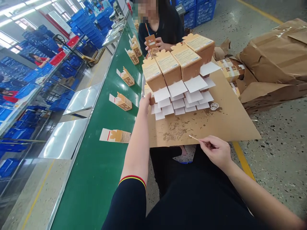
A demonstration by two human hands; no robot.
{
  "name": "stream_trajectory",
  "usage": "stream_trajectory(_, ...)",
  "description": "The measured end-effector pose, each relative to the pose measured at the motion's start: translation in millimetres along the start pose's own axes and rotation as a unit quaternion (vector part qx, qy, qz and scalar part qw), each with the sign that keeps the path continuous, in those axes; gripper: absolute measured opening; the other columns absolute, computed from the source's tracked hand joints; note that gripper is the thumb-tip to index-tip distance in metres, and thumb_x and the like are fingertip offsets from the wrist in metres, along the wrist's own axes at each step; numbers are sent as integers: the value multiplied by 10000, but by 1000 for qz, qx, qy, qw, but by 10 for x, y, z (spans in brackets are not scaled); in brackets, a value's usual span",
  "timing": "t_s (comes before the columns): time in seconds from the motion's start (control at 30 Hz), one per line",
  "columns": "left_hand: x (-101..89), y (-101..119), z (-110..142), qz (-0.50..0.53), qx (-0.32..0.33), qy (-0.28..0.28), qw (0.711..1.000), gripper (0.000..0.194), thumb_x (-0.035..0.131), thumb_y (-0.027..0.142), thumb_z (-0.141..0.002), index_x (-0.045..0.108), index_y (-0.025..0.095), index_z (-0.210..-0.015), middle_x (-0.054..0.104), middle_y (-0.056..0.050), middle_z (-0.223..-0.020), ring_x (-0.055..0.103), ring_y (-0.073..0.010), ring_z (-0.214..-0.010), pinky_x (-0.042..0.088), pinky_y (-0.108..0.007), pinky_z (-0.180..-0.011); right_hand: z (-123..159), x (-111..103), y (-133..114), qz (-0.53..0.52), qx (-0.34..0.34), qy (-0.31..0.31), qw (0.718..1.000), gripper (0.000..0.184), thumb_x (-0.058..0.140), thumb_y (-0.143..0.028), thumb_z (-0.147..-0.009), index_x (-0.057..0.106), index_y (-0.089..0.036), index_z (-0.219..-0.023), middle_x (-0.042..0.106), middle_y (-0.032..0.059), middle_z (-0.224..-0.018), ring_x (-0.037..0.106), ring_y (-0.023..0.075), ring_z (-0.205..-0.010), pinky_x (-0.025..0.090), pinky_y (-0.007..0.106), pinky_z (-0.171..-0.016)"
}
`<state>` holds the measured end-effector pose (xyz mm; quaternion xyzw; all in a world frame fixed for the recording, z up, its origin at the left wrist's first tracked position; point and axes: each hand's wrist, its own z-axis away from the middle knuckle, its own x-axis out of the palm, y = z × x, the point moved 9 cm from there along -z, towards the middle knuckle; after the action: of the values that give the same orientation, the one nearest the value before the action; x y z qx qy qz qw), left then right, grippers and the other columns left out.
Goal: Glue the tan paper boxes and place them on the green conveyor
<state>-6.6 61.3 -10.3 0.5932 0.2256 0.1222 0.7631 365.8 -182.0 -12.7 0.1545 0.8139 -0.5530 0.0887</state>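
Observation:
My left hand (145,103) reaches to the left end of a stack of small tan cartons (177,64) with open white flaps, its fingers closed around the lowest left carton (148,92). The stack rests on a stained cardboard sheet (216,124). My right hand (214,150) hovers over the sheet's near edge, pinching a thin wooden stick (193,138) that points left. A small round glue cap (214,106) lies on the sheet right of the flaps.
A green conveyor belt (100,166) runs along the left, carrying several tan cartons (123,101) lying on their sides. A person in black (165,25) sits beyond the stack holding a carton. Crumpled brown cardboard (275,57) lies at right. Blue crates (199,11) stand behind.

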Motion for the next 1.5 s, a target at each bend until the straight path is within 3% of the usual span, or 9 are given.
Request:
stream_trajectory(0.1, -141, -130, 169, 3, -49, 16, 999, 237, 820, 406, -950, 747, 187, -1006, 807, -146, -1113, 781, -336, -1173, 628, -444, -996, 0, -47, 6, 4, 9, 7, 1000, 226, 765, -322, -1027, 837, -249, -825, 681, 15, -648, 560, 145, -526, 481, 290, -489)
stream_trajectory(0.27, -612, -263, 882, 208, 54, 20, 977, 415, 884, 416, -844, 759, 195, -1173, 805, -157, -1377, 730, -363, -1421, 621, -467, -1151, -5, -137, 7, -1, 12, 14, 1000, 235, 791, -346, -1037, 829, -239, -831, 652, 12, -637, 539, 144, -529, 465, 292, -488)
stream_trajectory(0.37, -583, -621, 1443, 254, 33, -50, 965, 592, 994, 382, -724, 769, 243, -1254, 791, -131, -1459, 664, -395, -1528, 593, -505, -1229, -1, -15, -15, 6, 1, -17, 1000, 252, 749, -312, -1064, 820, -236, -834, 645, 10, -646, 530, 139, -534, 459, 292, -507)
stream_trajectory(0.47, -448, -1023, 1833, 227, -20, -68, 971, 734, 1082, 376, -661, 759, 277, -1313, 796, -127, -1456, 675, -395, -1520, 579, -524, -1251, -24, 335, -20, 22, -32, -89, 995, 264, 684, -250, -1077, 800, -238, -840, 652, 8, -673, 556, 144, -577, 477, 291, -571)
stream_trajectory(0.67, -319, -1221, 1938, 176, -10, -66, 982, 829, 1133, 466, -624, 726, 228, -1306, 776, -175, -1454, 717, -377, -1454, 535, -551, -1290, -90, 952, 205, 86, -95, -179, 975, 282, 592, -137, -1047, 687, -219, -794, 649, 30, -742, 583, 177, -693, 465, 307, -679)
stream_trajectory(0.83, -335, -1176, 1973, 137, 19, -57, 989, 843, 1125, 492, -635, 676, 240, -1303, 783, -164, -1404, 758, -355, -1368, 551, -549, -1265, -16, 1078, 347, 150, -117, -223, 956, 309, 548, -126, -1059, 626, -214, -774, 645, 56, -782, 556, 187, -722, 418, 311, -679)
stream_trajectory(1.0, -300, -1141, 2008, 89, 51, -65, 993, 837, 1096, 507, -681, 622, 261, -1325, 756, -159, -1420, 759, -349, -1359, 575, -545, -1232, 60, 1124, 239, 153, -136, -241, 949, 315, 557, -128, -1054, 589, -216, -753, 618, 40, -741, 533, 174, -694, 397, 306, -660)
stream_trajectory(1.2, -232, -1103, 2134, -8, 109, -55, 992, 828, 1061, 481, -703, 549, 258, -1314, 742, -155, -1377, 752, -350, -1369, 602, -517, -1196, 88, 768, 44, 77, -121, -194, 970, 284, 568, -142, -1082, 666, -221, -828, 623, 14, -733, 536, 157, -653, 438, 299, -649)
stream_trajectory(1.5, -216, -1017, 2321, -142, 167, -19, 975, 756, 1005, 399, -728, 487, 270, -1262, 734, -149, -1303, 754, -364, -1345, 630, -502, -1129, 195, 104, 177, 65, -28, -92, 993, 263, 689, -164, -1043, 683, -242, -792, 575, -23, -657, 486, 135, -560, 430, 305, -573)
